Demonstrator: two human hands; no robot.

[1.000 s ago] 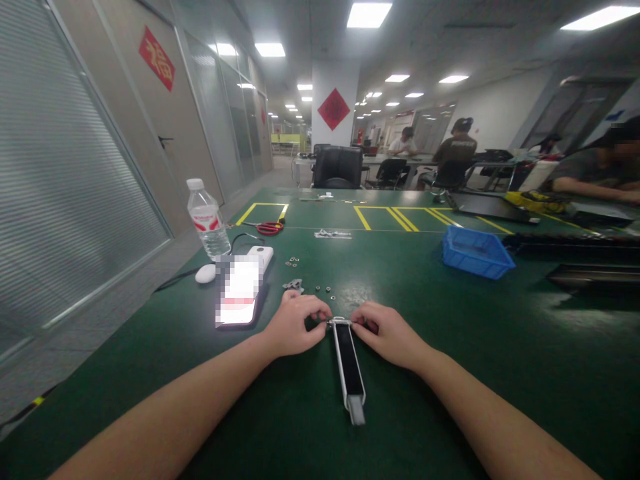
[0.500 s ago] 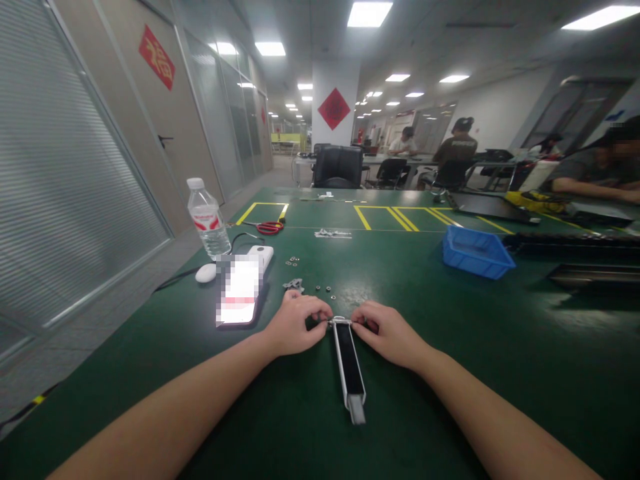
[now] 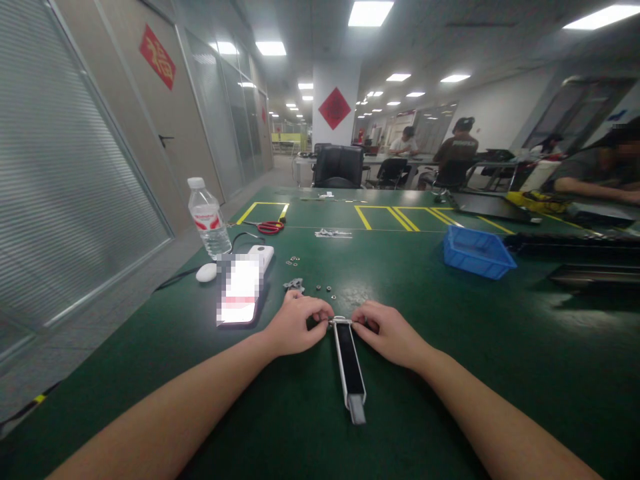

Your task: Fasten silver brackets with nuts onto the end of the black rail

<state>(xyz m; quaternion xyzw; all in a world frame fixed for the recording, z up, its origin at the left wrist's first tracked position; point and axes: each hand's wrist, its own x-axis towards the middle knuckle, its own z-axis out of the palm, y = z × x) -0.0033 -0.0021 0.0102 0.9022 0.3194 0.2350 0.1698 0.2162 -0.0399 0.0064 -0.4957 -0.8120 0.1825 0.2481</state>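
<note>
On the green table before me lies a long, narrow white-framed part [image 3: 350, 363] with a black inner face and a grey tab [image 3: 357, 409] at its near end. My left hand [image 3: 300, 325] is closed in a pinch on a small metal fastener [image 3: 331, 323] at the left of the part's far end. At the right side of that same end, the fingertips of my right hand [image 3: 383, 331] are pressed together; whatever they pinch is hidden. Small nuts [image 3: 324, 289] and a little pile of grey pieces [image 3: 294, 285] lie just beyond my left hand.
To the left are a lit phone [image 3: 240, 293] propped on a white device, a white mouse-like object [image 3: 206, 273], a water bottle [image 3: 207, 220] and red-handled scissors [image 3: 270, 227]. A blue bin [image 3: 477, 252] stands at the right. More metal pieces [image 3: 333, 233] lie farther back; people sit beyond.
</note>
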